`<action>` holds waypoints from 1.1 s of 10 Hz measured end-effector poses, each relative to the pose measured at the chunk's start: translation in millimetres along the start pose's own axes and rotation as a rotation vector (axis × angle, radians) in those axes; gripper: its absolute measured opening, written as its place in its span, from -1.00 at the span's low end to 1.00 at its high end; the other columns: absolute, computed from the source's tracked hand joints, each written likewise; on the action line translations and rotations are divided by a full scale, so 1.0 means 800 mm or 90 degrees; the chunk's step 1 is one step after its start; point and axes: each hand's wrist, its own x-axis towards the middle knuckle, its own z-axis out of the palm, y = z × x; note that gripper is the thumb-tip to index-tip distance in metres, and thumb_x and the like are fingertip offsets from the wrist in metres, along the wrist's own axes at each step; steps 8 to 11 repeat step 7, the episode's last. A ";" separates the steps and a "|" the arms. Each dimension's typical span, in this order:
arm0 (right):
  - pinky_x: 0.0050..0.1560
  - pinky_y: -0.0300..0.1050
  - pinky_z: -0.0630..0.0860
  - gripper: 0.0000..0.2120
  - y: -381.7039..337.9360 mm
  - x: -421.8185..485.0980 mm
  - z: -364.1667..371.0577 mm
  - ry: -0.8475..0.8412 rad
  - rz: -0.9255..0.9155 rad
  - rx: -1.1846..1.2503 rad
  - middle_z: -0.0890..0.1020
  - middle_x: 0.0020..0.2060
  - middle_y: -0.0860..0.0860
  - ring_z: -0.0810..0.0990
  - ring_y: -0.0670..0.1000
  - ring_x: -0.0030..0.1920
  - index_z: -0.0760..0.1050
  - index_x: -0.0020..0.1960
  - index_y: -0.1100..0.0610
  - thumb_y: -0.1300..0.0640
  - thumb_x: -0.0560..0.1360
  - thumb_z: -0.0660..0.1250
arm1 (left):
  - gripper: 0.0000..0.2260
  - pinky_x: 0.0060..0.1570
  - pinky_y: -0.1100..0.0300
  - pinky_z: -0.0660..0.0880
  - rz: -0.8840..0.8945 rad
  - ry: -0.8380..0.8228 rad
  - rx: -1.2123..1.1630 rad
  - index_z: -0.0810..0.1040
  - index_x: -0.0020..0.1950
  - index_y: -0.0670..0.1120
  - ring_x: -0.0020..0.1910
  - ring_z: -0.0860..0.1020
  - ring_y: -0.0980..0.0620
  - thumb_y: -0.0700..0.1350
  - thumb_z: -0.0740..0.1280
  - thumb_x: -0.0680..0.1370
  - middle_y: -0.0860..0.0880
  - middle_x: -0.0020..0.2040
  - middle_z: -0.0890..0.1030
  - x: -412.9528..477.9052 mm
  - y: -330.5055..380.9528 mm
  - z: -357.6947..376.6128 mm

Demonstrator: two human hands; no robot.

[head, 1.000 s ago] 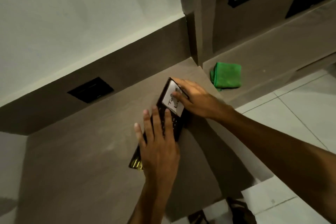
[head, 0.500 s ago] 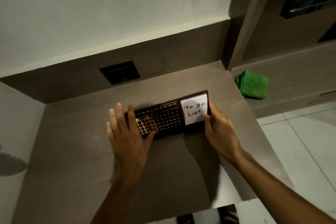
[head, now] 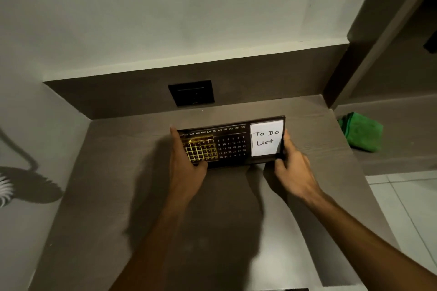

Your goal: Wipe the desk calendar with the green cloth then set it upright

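Observation:
A dark desk calendar (head: 233, 143) with a gold date grid and a white "To Do List" note stands tilted up on the brown desk (head: 123, 196), its face toward me. My left hand (head: 188, 168) grips its left end, thumb on the front. My right hand (head: 292, 168) holds its right end by the note. The folded green cloth (head: 361, 131) lies on a lower ledge to the right, apart from both hands.
A black wall socket plate (head: 192, 92) sits in the dark backsplash behind the calendar. A wall closes the desk's left side. A dark post (head: 369, 38) rises at the back right corner. White tiled floor (head: 406, 208) lies beyond the desk's right edge.
The calendar has turned from end-on and flat to broadside and raised onto its lower edge. Both hands shifted from lying on its face to gripping its two ends.

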 end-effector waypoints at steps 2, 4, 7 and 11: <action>0.27 -0.19 0.29 -0.24 -0.009 0.023 0.007 -0.004 0.014 0.029 0.50 0.30 -0.07 0.41 -0.15 0.26 0.11 0.54 -0.07 0.41 0.48 0.24 | 0.09 0.41 0.02 0.28 0.005 -0.009 -0.013 -0.29 0.58 0.20 0.46 0.24 0.12 -0.39 0.43 0.44 -0.04 0.61 0.19 0.015 0.001 -0.010; 0.28 -0.16 0.32 -0.23 -0.006 0.021 0.012 0.006 0.025 0.030 0.51 0.31 -0.03 0.43 -0.12 0.27 0.09 0.54 -0.07 0.42 0.47 0.25 | 0.09 0.40 -0.05 0.34 0.012 -0.026 -0.009 -0.29 0.58 0.19 0.37 0.25 0.16 -0.41 0.41 0.43 -0.06 0.61 0.20 0.021 -0.002 -0.014; 0.39 0.03 0.25 -0.19 -0.013 0.011 -0.015 0.101 0.091 0.110 0.25 0.52 0.03 0.25 0.05 0.48 -0.08 0.58 -0.02 0.27 0.52 0.32 | 0.09 0.40 0.05 0.19 0.039 0.026 -0.020 -0.30 0.59 0.15 0.47 0.15 0.18 -0.28 0.49 0.44 -0.10 0.64 0.11 -0.002 0.015 -0.027; 0.39 0.03 0.25 -0.19 -0.013 0.011 -0.015 0.101 0.091 0.110 0.25 0.52 0.03 0.25 0.05 0.48 -0.08 0.58 -0.02 0.27 0.52 0.32 | 0.09 0.40 0.05 0.19 0.039 0.026 -0.020 -0.30 0.59 0.15 0.47 0.15 0.18 -0.28 0.49 0.44 -0.10 0.64 0.11 -0.002 0.015 -0.027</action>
